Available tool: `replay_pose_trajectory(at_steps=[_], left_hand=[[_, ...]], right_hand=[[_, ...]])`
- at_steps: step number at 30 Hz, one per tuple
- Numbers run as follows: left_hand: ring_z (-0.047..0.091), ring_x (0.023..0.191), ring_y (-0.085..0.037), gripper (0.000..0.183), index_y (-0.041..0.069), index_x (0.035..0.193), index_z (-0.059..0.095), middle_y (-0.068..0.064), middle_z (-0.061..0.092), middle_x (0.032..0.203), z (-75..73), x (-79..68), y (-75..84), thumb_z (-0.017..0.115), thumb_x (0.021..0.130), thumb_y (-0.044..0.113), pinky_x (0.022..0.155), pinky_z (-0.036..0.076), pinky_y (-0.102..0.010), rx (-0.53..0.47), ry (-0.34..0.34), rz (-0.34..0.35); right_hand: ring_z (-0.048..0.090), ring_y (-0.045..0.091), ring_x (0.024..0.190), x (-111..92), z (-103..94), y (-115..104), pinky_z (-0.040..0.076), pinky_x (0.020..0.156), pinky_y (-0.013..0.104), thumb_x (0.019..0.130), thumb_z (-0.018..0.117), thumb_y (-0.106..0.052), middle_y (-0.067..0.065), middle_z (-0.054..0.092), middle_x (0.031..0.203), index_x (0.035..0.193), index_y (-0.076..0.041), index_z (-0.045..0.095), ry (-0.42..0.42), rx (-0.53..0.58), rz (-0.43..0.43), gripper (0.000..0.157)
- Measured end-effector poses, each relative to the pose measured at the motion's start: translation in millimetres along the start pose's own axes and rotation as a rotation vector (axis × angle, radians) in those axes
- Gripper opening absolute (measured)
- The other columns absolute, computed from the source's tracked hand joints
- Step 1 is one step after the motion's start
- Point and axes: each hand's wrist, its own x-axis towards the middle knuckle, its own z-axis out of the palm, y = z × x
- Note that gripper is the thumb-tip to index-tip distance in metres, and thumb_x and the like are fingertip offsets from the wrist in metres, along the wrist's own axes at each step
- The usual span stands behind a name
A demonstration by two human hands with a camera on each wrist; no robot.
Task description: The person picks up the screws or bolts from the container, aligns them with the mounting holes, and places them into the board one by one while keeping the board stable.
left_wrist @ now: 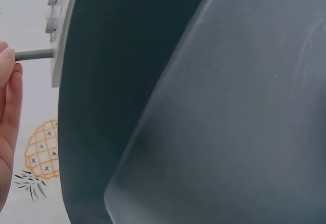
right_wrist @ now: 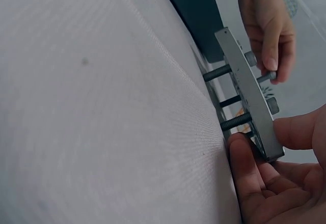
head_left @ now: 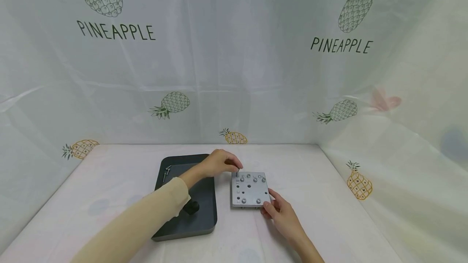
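A square grey metal plate [head_left: 252, 195] with holes and several bolts stands raised above the table; in the right wrist view, threaded bolt ends [right_wrist: 237, 121] stick out of its underside. My left hand [head_left: 218, 162] is over the far left corner, where thumb and fingertips pinch the head of a bolt [left_wrist: 35, 55]. That bolt's lower end meets the plate's face in the left wrist view. At the near right corner my right hand [head_left: 284, 217] grips the plate's edge, thumb on top and fingers beneath.
A dark grey tray [head_left: 215, 214] lies left of the plate, partly under the left forearm. Inside are a few loose screws [head_left: 166, 172] and a black object [head_left: 191, 207], partly hidden by the sleeve. A pineapple-printed curtain [head_left: 234, 60] hangs behind the white-covered table [head_left: 310, 182].
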Motion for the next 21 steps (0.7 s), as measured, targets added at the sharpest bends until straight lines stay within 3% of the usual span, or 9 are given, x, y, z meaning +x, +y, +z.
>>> replay_pose_trajectory(at_steps=[4, 14, 21], left_hand=[[0.07, 0.1, -0.006, 0.015, 0.013, 0.112, 0.082, 0.01, 0.078, 0.107, 2.5, 0.5, 0.7, 0.077, 0.099, 0.012, 0.093, 0.057, -0.034, 0.006, -0.02, 0.003], [0.07, 0.102, -0.005, 0.015, 0.02, 0.11, 0.083, 0.011, 0.078, 0.109, 8.0, 1.1, -6.2, 0.076, 0.1, 0.011, 0.095, 0.057, -0.035, 0.037, -0.03, -0.005], [0.07, 0.102, -0.007, 0.015, 0.023, 0.113, 0.082, -0.001, 0.079, 0.116, -15.8, -8.9, -9.1, 0.074, 0.102, 0.016, 0.09, 0.058, -0.033, 0.043, -0.008, 0.013]], right_hand=[[0.07, 0.018, 0.093, 0.2, -0.8, 0.7, 0.06, 0.083, 0.027, 0.108, 0.062, -0.012, 0.008, 0.073, 0.103, 0.159, 0.001, 0.043, 0.004, 0.002, -0.001, 0.056], [0.07, 0.019, 0.092, 0.9, -0.8, 1.7, 0.059, 0.083, 0.028, 0.108, 0.062, -0.013, 0.008, 0.073, 0.102, 0.16, 0.001, 0.042, -0.002, -0.009, 0.001, 0.057], [0.07, 0.018, 0.092, 1.5, -0.2, 1.4, 0.059, 0.083, 0.026, 0.108, 0.062, -0.014, 0.007, 0.073, 0.101, 0.16, 0.0, 0.042, 0.001, -0.028, 0.008, 0.057]])
